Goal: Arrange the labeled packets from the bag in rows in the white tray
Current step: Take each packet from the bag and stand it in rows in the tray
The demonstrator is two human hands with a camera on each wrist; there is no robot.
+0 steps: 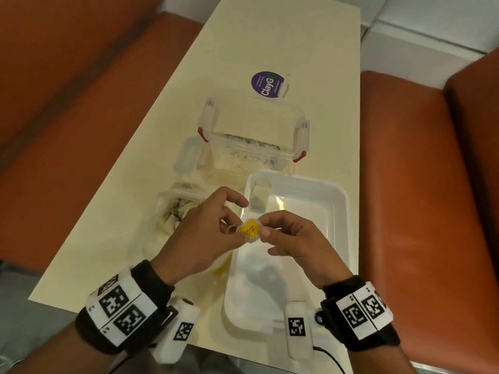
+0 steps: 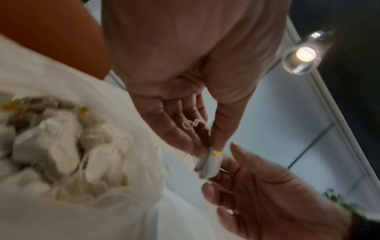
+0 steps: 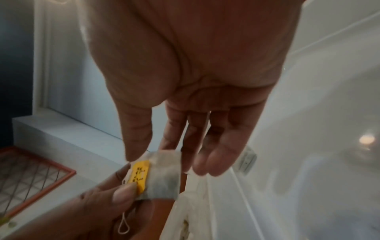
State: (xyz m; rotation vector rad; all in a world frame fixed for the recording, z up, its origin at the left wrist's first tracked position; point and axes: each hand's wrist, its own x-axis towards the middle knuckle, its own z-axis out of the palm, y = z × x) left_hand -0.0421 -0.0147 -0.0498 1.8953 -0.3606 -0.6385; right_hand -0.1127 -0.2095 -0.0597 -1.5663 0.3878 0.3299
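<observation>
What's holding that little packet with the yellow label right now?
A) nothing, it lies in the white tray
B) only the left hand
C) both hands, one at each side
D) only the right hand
C: the left hand and the right hand each pinch a side of the packet, held above the white tray.

So the tray sits near-right on the table, the bag just left of it, the clip-lid box behind both, and the lid further back.

A clear clip-lid container sits mid-table, a purple-labelled lid just behind it.
</observation>
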